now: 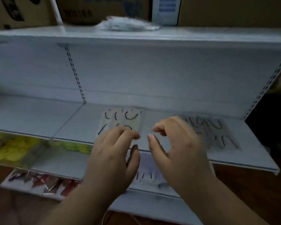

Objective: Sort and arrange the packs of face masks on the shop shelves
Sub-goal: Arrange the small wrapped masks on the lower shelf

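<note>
On the middle shelf (68, 125) of the white shop rack we see 2 flat groups of face-mask packs. The nearer pack (122, 120) lies flat close to the back panel, clear plastic with dark ear loops showing through, and our left hand (113, 153) reaches over its front edge, fingers loosely bent and fingertips touching or just above it; blur keeps us from telling whether they pinch the plastic. Our right hand (177, 148) hovers just beside the left, fingers curled inward with thumb and forefinger apart, and it seems to hold nothing. To its right a second spread of packs (216, 133) lies on the same shelf, partly hidden behind the right hand. Below the hands, on the lower shelf (152, 207), another clear pack (146, 169) lies flat between the 2 wrists. Further left on that lower level we see red and silver sachets (44, 182) in a tray, and yellow packets (15, 148) (badly blurred) under the shelf edge. Up on the top shelf (39, 32) a crumpled clear bundle (128, 24) rests in front of cardboard boxes (91, 8)
</note>
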The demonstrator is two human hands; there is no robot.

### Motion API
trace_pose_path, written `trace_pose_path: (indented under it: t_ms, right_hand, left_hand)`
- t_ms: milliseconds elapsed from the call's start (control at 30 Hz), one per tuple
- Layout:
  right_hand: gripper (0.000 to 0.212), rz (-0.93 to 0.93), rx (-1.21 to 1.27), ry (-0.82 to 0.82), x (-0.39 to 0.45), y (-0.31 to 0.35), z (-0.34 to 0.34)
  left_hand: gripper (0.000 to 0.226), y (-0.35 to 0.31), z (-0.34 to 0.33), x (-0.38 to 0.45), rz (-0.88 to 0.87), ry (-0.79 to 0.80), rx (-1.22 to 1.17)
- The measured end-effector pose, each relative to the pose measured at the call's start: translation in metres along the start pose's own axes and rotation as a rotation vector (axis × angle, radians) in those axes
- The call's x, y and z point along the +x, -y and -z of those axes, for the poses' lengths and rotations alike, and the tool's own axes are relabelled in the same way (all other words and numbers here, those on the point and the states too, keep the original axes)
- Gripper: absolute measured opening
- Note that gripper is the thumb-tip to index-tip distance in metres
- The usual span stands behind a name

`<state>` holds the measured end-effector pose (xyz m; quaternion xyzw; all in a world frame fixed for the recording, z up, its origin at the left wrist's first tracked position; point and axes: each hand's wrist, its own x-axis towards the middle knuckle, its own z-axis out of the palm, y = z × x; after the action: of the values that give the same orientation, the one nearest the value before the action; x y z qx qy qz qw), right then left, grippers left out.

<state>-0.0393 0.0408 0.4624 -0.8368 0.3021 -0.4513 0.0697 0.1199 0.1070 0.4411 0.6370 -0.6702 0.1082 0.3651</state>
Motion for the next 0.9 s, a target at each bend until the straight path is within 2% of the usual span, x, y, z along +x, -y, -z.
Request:
trace_pose_path:
  t_ms: [167,367,467,667,900]
  right_hand:
    - [0.012,-0.176,-0.016,0.183,-0.079,-0.03,-0.011]
    - [0.006,-0.53,-0.053,0.463,-0.189,-0.085,-0.046]
    - [0.007,-0.686,-0.034,0.531,-0.216,-0.105,-0.063]
    - [0.012,-0.695,0.006,0.563,-0.245,-0.177,-0.102]
    - [0.035,-0.786,-0.035,0.767,-0.306,-0.31,-0.138]
  left_hand:
    - [0.026,0.012,-0.05,-0.073,0.105,0.196,-0.029]
    - [0.026,0.047,-0.137,-0.149,0.293,0.515,-0.073]
    - [0.026,0.039,-0.172,-0.163,0.305,0.579,-0.088]
    - [0.031,0.015,-0.249,-0.18,0.359,0.653,-0.069]
    - [0.029,-0.015,-0.365,-0.206,0.485,0.745,-0.159]
